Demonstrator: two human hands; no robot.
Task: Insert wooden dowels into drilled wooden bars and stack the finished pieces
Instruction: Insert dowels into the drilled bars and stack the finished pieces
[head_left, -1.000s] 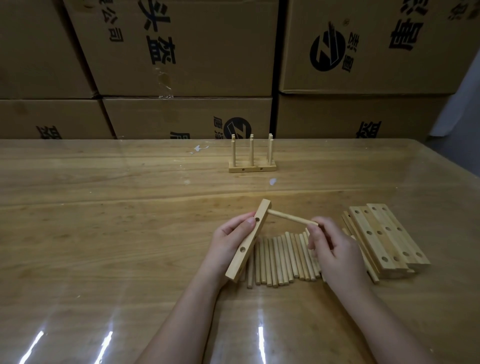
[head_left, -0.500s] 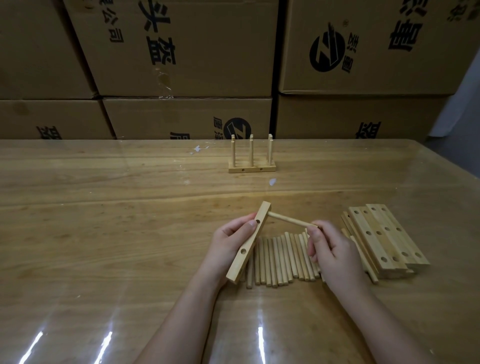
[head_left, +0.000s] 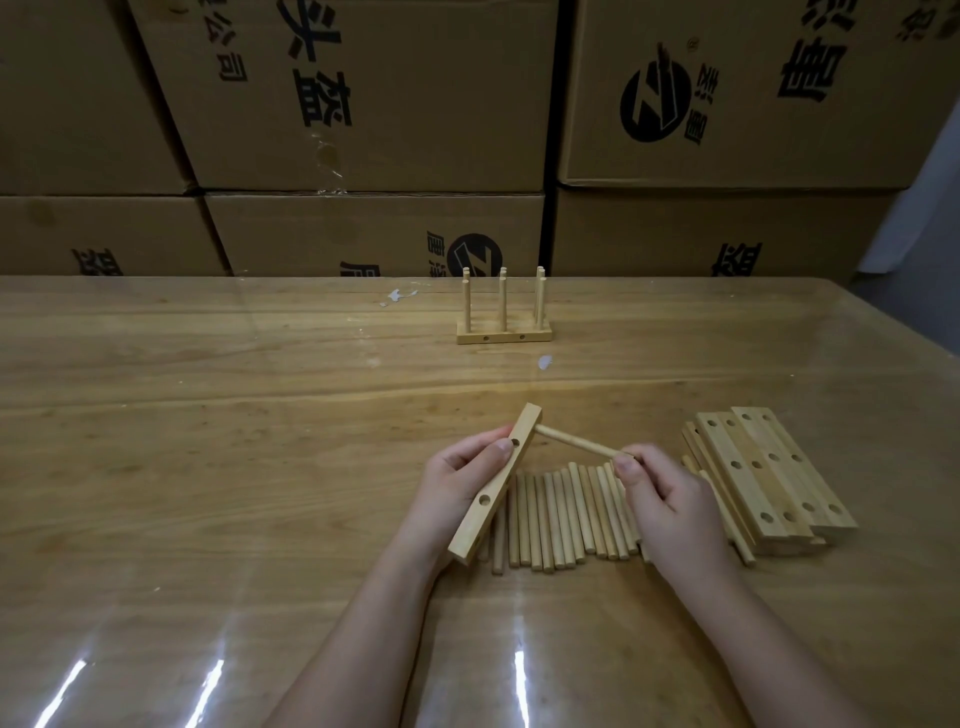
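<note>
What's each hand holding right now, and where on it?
Left hand grips the drilled bar near its middle; right hand pinches the dowel by its free end.

At centre frame, the left hand (head_left: 457, 480) grips a drilled wooden bar (head_left: 496, 483) tilted upward, while the right hand (head_left: 667, 501) pinches a dowel (head_left: 576, 442) whose far end meets the bar's top hole. Loose dowels (head_left: 563, 512) lie below on the table (head_left: 208, 441).

Forearms reach forward, left hand (head_left: 457, 480) and right hand (head_left: 670, 501) both curled, gripping.
</note>
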